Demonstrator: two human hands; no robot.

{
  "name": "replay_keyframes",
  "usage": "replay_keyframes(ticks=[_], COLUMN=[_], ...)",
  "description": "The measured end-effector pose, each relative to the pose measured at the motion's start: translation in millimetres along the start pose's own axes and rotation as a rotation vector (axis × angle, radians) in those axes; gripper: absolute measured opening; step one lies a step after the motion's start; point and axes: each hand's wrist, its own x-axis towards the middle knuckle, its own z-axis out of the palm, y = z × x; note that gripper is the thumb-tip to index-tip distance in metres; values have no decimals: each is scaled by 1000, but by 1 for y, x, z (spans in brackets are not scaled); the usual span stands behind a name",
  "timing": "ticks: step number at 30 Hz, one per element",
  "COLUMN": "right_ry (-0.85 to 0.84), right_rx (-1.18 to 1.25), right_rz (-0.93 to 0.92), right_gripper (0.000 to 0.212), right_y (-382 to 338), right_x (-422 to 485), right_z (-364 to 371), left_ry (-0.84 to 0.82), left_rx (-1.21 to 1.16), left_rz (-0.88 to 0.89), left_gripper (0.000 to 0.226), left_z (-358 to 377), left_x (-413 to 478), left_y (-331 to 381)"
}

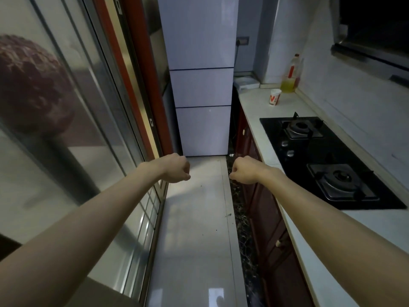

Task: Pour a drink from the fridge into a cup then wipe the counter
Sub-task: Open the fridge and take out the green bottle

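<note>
I am holding both arms out over the glossy tiled floor (pixel 199 207), my left hand (pixel 176 168) and right hand (pixel 243 170) both curling into empty fists. The tall, smooth, pale fridge (pixel 199 85) is standing ahead, its three doors closed. The paper cup (pixel 275 97) is sitting upright on the pale stone surface (pixel 256 111), near a plastic oil bottle (pixel 290 74), beyond the black glass stove (pixel 327 160). A glass sliding door (pixel 77 129) is running along my left.

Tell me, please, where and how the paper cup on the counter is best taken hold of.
Probably round the side wall of the paper cup, coming from the aisle side: it stands upright, mouth open, with the bottle behind it.
</note>
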Motion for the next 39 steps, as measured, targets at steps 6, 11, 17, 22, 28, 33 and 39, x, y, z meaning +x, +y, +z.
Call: replay_keyframes(ticks=[6,11,17,22,28,33,39], right_ry=[-15,-49,-38,-5,-12,5,-12], right_rx=[-103,-144,-110,-83,-76,-85,-86], right_rz=[-26,-18,41,71,93,94,70], right_gripper=[31,23,24,26,22,25,19], right_y=[-1,-9,-21,-39,-39,-25,8], right_x=[66,128,215,279,335,380,454], right_z=[-12,-24,-50,-73,-83,-101,-123], left_ry=[-15,-13,-3,15,-2,-11,-31], left_rx=[-12,-21,-54,-70,-61,-55,-37], left_rz=[-19,1,37,64,102,117,76], left_gripper=[33,21,21,28,25,28,31], left_z=[-11,-23,-50,-80,-91,-104,-129], left_x=[52,107,174,221,278,326,386], left_y=[-41,-80,-137,-184,-220,-237,-249])
